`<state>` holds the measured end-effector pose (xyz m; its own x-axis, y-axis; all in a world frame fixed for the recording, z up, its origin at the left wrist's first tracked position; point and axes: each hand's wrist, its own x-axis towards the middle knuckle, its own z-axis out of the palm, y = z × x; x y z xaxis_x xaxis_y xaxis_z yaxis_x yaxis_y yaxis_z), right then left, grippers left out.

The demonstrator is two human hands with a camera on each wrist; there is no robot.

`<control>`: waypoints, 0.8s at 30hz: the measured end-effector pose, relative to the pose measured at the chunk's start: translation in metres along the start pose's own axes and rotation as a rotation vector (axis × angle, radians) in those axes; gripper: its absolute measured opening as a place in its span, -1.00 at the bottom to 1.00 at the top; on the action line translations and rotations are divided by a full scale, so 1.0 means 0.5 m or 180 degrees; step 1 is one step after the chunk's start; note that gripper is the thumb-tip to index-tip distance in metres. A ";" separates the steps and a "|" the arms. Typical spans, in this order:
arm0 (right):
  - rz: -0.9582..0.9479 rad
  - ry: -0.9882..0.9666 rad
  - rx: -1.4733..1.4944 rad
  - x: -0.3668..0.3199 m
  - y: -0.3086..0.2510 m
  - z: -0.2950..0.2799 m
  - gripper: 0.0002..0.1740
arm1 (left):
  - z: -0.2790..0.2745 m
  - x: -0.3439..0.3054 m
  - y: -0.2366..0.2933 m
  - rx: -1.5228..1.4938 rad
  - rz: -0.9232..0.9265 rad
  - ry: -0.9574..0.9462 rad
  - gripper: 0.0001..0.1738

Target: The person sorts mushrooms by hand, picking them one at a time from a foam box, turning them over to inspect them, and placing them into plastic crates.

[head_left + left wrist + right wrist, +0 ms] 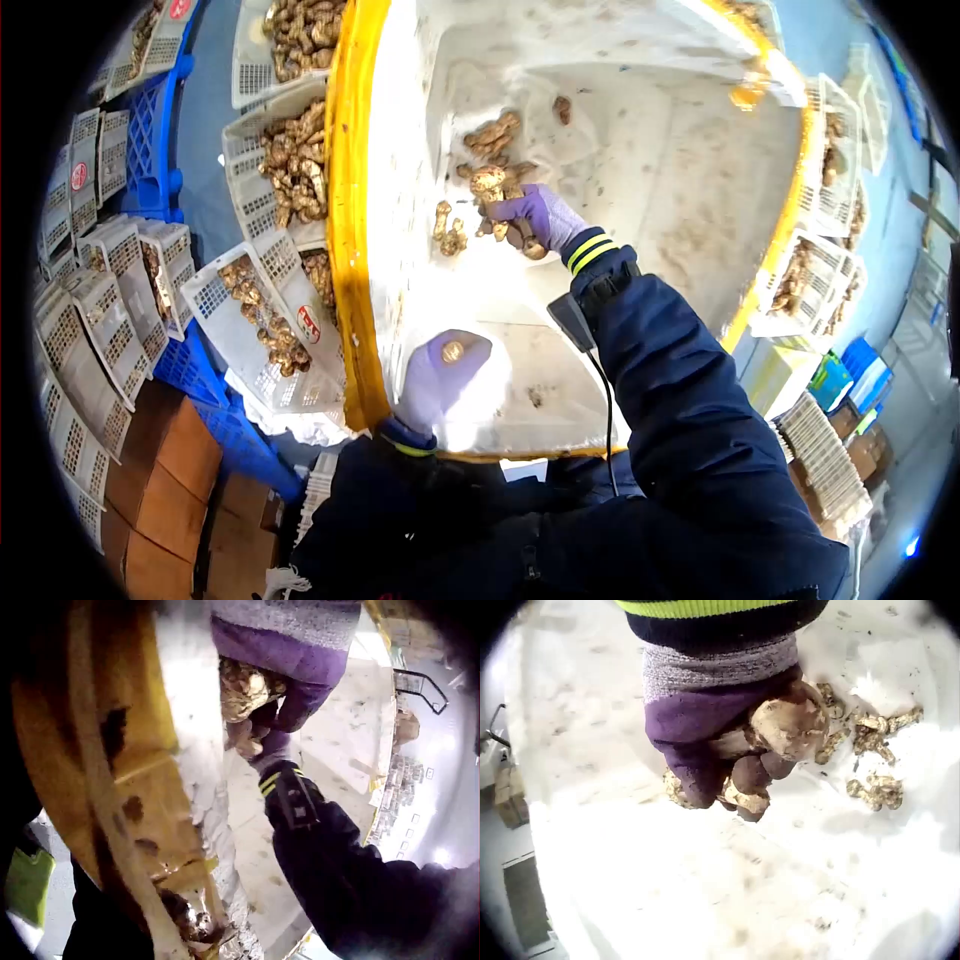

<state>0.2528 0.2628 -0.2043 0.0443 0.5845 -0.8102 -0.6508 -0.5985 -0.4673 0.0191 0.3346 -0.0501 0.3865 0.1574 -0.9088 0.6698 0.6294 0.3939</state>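
Both hands wear purple gloves with grey cuffs, over a large white foam box point(690, 240). My right hand point(540, 215) grips a few brown mushrooms; a round cap point(791, 724) shows at the palm side and a pale stem point(746, 801) pokes out by the fingertips. Low on the box's left side, my left hand point(440, 385) holds a mushroom point(244, 690) whose tip shows in the head view. Loose mushrooms lie on the box floor beyond the right hand, among them a cluster point(493, 135), and a smaller pair point(450, 228) sits to its left.
Yellow tape point(352, 200) covers the box's rim. White baskets of mushrooms point(293, 165) stand along the left, with blue crates point(150, 140) and cardboard boxes point(170, 490) further out. More baskets point(800, 280) line the right side. A cable point(608, 420) hangs from the right wrist camera.
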 end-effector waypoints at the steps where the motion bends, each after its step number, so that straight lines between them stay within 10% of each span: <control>1: -0.0141 -0.0091 0.0066 -0.036 -0.026 0.006 -0.73 | 0.014 -0.015 0.044 0.0459 -0.0288 0.0111 -0.80; 11: -0.0680 -0.1247 0.2157 -0.419 -0.117 0.048 -0.48 | 0.139 -0.183 0.202 0.0529 0.0946 -0.0130 -0.53; 15: -0.1524 0.0005 0.2060 -0.604 -0.085 -0.029 -0.43 | 0.183 -0.173 0.175 0.0037 0.0900 -0.0562 -0.56; 18: -0.1968 -0.0348 0.3004 -0.706 0.043 -0.212 -0.42 | 0.249 -0.189 0.178 -0.0113 0.1008 -0.0698 -0.48; 19: -0.2124 0.0764 0.2808 -0.718 0.083 -0.259 -0.48 | 0.261 -0.185 0.173 0.0129 0.1120 -0.0755 -0.54; 23: -0.1360 0.2761 0.0414 -0.693 0.237 -0.410 -0.75 | 0.308 -0.175 0.160 0.1578 0.1884 -0.0786 -0.49; 24: -0.0906 0.2662 0.1457 -0.661 0.302 -0.470 -0.76 | 0.330 -0.183 0.157 0.1508 0.1809 -0.0600 -0.48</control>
<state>0.3182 -0.1493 -0.0903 0.6497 -0.0064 -0.7602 -0.7548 -0.1239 -0.6441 0.1407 0.2441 0.0864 0.8263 0.2003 -0.5264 0.5195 0.0899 0.8497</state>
